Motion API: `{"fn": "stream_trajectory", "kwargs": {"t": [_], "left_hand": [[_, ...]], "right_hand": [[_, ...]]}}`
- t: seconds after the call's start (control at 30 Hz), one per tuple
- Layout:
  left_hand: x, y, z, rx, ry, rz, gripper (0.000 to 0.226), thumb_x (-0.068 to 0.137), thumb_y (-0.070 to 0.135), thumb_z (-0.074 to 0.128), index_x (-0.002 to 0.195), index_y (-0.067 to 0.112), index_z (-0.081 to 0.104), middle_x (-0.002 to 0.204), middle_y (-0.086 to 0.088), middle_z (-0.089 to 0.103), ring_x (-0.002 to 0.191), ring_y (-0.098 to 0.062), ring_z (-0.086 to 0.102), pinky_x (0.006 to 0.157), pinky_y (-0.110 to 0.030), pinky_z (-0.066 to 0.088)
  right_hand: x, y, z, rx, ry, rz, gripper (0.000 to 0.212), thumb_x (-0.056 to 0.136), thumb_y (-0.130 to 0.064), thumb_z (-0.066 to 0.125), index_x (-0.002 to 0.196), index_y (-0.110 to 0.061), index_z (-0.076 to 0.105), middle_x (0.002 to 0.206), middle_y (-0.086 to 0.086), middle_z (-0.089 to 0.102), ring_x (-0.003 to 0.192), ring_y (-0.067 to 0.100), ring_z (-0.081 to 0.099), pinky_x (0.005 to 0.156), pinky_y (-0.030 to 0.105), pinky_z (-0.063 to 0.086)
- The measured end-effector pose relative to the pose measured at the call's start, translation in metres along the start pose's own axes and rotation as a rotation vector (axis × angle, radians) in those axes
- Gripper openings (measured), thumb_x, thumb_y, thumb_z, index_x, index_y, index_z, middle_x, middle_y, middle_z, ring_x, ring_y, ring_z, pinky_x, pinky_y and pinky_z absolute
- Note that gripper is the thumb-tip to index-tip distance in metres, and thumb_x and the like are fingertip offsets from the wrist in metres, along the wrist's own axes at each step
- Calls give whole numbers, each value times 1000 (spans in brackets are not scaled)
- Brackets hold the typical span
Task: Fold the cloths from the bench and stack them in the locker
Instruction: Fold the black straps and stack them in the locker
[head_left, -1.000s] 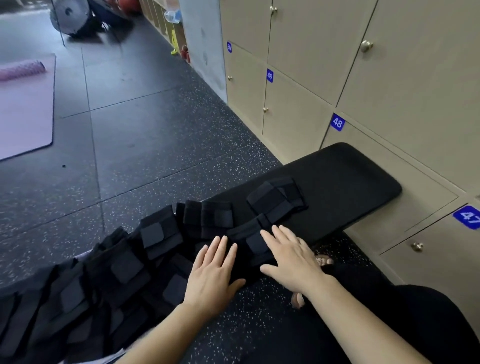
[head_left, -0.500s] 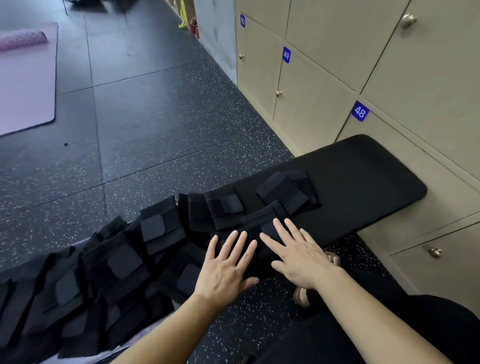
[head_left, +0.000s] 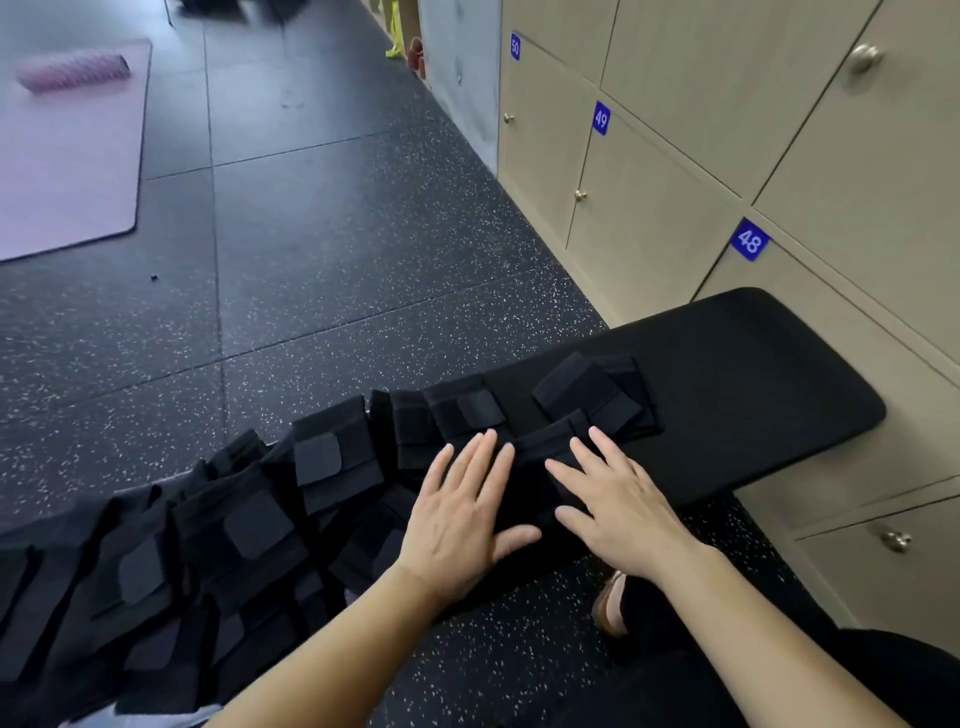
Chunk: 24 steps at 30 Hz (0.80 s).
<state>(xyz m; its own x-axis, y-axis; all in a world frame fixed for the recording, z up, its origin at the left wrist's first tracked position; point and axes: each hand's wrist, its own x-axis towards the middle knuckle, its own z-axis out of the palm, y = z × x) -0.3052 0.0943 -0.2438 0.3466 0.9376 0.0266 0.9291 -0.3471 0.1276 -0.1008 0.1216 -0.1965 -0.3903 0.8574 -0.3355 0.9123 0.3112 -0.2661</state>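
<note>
**Flat on the cloth, pressing it down**

Pressing down now with the left hand (head_left: 462, 525) and the right hand (head_left: 618, 509), side by side at the near edge of the table (head_left: 753, 374). Palms down, fingers straight and a little spread, gripping nothing, just flattening the black cloth (head_left: 530, 467) underneath.

Hard to trace its outline, black on black, but seemingly laid with its long axis across the table, from near edge toward far edge, poking out between the two sets of fingertips.

Just past the right fingertips, toward the table's rounded end: a folded piece (head_left: 597, 395), apart from the hand. Toward the table's other end, beside the left hand: a long overlapping heap of cloths (head_left: 234, 545), waiting.

Beyond the rounded end, lockers (head_left: 649, 234) with every visible door closed.

Early going, by the look of that heap.

Key relation for the next move: cloth directly beneath both palms, so no reaching needed. Probably a matter of curling fingers under an edge and folding or lifting. Right hand the nearer one to the folded piece and the lockers, left hand nearer the heap.
</note>
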Motion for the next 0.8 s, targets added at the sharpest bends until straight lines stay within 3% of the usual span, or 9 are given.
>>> {"fn": "stream_trajectory", "kwargs": {"t": [0.13,0.27,0.43,0.63,0.8], "left_hand": [[21,-16,-8,63,58,-248,80,90,65,32,138,5,52,146,-22,46,137,-34,43,113,-43,22],[31,-24,-11,96,-101,-519,80,94,67,26,155,15,18,159,-29,9,150,-39,5,120,-47,1],[43,-15,-3,75,-230,-495,78,94,70,15,156,25,-3,163,-19,-1,148,-44,-4,120,-50,-1],[67,-4,5,10,-252,-411,72,95,66,13,156,31,-4,164,-15,0,148,-43,-4,120,-46,10],[89,11,9,-60,-258,-341,64,100,58,17,155,33,-5,164,-12,-2,149,-39,-7,120,-43,13]], "right_hand": [[14,1,-5,-12,75,45,60,99,-42,41,153,-28,18,163,4,6,149,17,-11,119,36,7],[29,11,-9,-32,92,156,63,100,-45,39,154,-28,12,162,11,-4,149,23,-13,119,39,6],[48,27,-17,-10,27,284,64,100,-48,36,154,-32,6,161,12,-13,147,31,-17,118,49,3],[61,45,-18,148,-5,318,56,102,-42,33,153,-39,10,162,7,-13,148,27,-14,118,50,10],[65,58,-14,129,32,314,56,103,-39,31,153,-40,6,162,7,-14,148,24,-17,119,48,9]]}}
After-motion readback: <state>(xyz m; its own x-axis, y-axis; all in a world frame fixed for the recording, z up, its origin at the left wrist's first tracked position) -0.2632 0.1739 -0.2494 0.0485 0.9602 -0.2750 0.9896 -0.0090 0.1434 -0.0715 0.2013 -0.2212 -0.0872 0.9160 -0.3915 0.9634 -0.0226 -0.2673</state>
